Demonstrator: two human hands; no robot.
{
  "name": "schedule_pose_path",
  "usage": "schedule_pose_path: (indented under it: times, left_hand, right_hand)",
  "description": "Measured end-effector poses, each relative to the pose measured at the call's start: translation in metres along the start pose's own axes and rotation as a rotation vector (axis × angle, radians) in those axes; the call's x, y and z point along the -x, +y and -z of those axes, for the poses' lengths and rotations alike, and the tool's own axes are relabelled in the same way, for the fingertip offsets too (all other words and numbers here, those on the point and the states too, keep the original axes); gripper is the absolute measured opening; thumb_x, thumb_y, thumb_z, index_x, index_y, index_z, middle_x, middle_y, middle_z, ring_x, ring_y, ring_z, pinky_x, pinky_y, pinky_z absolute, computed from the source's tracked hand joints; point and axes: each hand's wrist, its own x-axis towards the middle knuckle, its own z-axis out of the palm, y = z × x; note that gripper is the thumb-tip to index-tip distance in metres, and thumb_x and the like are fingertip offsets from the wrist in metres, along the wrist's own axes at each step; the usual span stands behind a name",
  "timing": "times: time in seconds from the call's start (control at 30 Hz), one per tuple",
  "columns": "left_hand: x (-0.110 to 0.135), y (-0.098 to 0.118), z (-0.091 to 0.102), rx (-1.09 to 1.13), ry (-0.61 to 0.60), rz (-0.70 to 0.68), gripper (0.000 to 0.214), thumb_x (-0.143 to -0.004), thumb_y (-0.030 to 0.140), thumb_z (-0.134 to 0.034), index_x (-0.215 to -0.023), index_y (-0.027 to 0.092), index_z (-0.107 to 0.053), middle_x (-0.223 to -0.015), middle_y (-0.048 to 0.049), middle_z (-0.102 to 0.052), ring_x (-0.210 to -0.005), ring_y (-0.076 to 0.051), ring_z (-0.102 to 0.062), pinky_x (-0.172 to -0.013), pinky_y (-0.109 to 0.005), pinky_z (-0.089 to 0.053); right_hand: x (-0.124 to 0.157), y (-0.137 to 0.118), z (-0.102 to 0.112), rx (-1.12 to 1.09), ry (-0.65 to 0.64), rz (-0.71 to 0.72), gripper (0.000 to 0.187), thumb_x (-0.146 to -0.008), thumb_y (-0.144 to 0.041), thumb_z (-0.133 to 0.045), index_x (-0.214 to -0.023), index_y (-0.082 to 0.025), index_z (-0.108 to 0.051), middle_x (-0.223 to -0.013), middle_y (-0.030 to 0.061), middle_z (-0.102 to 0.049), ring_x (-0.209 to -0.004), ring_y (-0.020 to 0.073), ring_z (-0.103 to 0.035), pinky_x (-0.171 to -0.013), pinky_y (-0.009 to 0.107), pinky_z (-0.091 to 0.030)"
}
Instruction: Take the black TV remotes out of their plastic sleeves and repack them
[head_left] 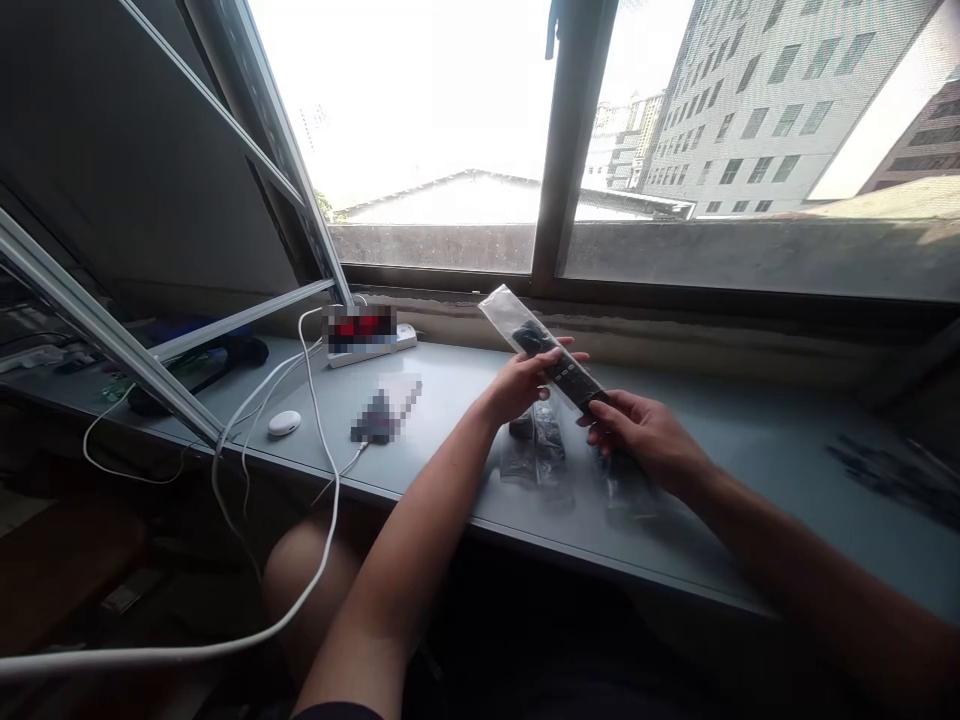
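A black remote control in a clear plastic sleeve is held slantwise above the table, its far end pointing up and left. My left hand grips it around the middle, thumb on top and some fingers reaching out beyond the far side. At the near right end, my right hand pinches it between thumb and fingers. Beneath the hands, dark items in clear plastic bags lie on the table. Another bagged item lies under my right hand, partly hidden by it.
On the grey table, a power strip stands by the window, with white cables looping over the front edge. A round white object and a blurred device lie at left. Metal frame bars rise there; dark items lie far right.
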Motion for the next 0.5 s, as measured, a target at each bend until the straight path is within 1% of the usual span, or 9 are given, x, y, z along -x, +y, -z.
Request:
schedule_pose_path:
  times: [0.07,0.13,0.2,0.27,0.33,0.4,0.5]
  left_hand:
    - [0.0007,0.0000,0.0001,0.019,-0.050,0.027,0.055,-0.096,0.047,-0.083,-0.144,0.022,-0.074,-0.148,-0.0176,-0.076,-0.122,-0.030,-0.079,-0.065,-0.026,-0.048]
    - [0.0000,-0.0014,0.0008,0.032,-0.047,0.041,0.050,-0.098,0.046,-0.080,-0.140,0.020,-0.075,-0.147,-0.0179,-0.076,-0.122,-0.030,-0.079,-0.067,-0.026,-0.051]
    - [-0.0020,-0.0032,0.0024,0.059,-0.009,0.028,0.044,-0.100,0.044,-0.078,-0.136,0.019,-0.077,-0.144,-0.0175,-0.078,-0.121,-0.028,-0.079,-0.070,-0.026,-0.054]
    - [-0.0045,-0.0041,0.0045,0.106,0.060,-0.012,0.038,-0.100,0.041,-0.076,-0.130,0.017,-0.079,-0.140,-0.0171,-0.080,-0.118,-0.026,-0.080,-0.068,-0.024,-0.054]
    - [-0.0066,-0.0035,0.0066,0.163,0.143,-0.063,0.032,-0.102,0.038,-0.074,-0.124,0.016,-0.079,-0.136,-0.0160,-0.081,-0.115,-0.024,-0.080,-0.064,-0.022,-0.052]
    - [-0.0076,-0.0020,0.0082,0.211,0.224,-0.101,0.027,-0.103,0.034,-0.071,-0.121,0.016,-0.079,-0.135,-0.0144,-0.082,-0.114,-0.021,-0.080,-0.063,-0.020,-0.053]
    - [-0.0078,-0.0002,0.0089,0.227,0.288,-0.113,0.025,-0.103,0.032,-0.070,-0.121,0.017,-0.078,-0.135,-0.0135,-0.082,-0.114,-0.021,-0.080,-0.064,-0.019,-0.055]
  right_hand:
    - [-0.0001,0.0003,-0.0010,0.009,-0.019,0.008,0.051,-0.091,-0.068,-0.089,-0.105,-0.019,-0.082,-0.089,0.0082,-0.083,-0.063,0.0147,-0.067,-0.061,0.029,-0.059]
    - [-0.0010,0.0021,-0.0015,-0.002,-0.022,0.016,0.050,-0.093,-0.066,-0.088,-0.110,-0.019,-0.083,-0.094,0.0091,-0.084,-0.066,0.0157,-0.069,-0.060,0.029,-0.059]
    - [-0.0022,0.0043,-0.0015,-0.036,-0.003,0.020,0.051,-0.094,-0.063,-0.088,-0.123,-0.021,-0.083,-0.104,0.0108,-0.086,-0.075,0.0194,-0.076,-0.061,0.029,-0.061]
    - [-0.0030,0.0054,-0.0009,-0.079,0.044,0.019,0.055,-0.095,-0.059,-0.089,-0.136,-0.024,-0.080,-0.115,0.0123,-0.087,-0.087,0.0237,-0.081,-0.061,0.030,-0.064]
    - [-0.0028,0.0046,-0.0001,-0.108,0.099,0.027,0.055,-0.096,-0.055,-0.090,-0.142,-0.027,-0.077,-0.125,0.0126,-0.086,-0.096,0.0271,-0.084,-0.062,0.031,-0.068]
    - [-0.0015,0.0021,0.0001,-0.125,0.132,0.052,0.049,-0.096,-0.052,-0.090,-0.139,-0.030,-0.079,-0.136,0.0114,-0.083,-0.107,0.0302,-0.085,-0.065,0.032,-0.071]
    - [0.0016,-0.0021,-0.0014,-0.108,0.094,0.102,0.038,-0.098,-0.053,-0.087,-0.129,-0.032,-0.085,-0.146,0.0093,-0.079,-0.121,0.0339,-0.082,-0.073,0.035,-0.074]
